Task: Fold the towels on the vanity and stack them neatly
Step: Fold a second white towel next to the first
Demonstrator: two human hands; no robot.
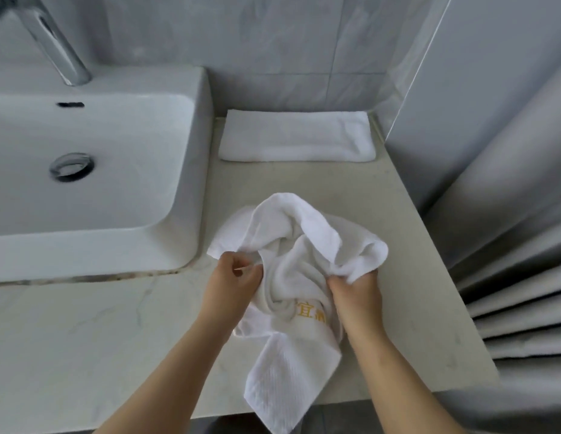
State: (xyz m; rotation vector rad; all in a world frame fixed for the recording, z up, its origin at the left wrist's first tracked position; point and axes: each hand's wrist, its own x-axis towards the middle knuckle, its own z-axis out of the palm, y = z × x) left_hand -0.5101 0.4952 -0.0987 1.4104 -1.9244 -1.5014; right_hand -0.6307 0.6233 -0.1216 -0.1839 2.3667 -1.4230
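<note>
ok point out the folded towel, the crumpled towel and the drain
folded towel (296,137), head view, middle of top face
crumpled towel (304,261), head view, bunched centre
drain (71,166), head view, centre opening

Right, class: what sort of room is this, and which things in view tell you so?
Most likely a bathroom, perhaps a hotel's: a white basin with a chrome tap, tiled walls, and a folded towel on the vanity.

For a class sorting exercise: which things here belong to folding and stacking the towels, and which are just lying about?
Job: crumpled towel, gripped by left hand and right hand; folded towel; vanity top.
Lying about: sink, tap, curtain.
</note>
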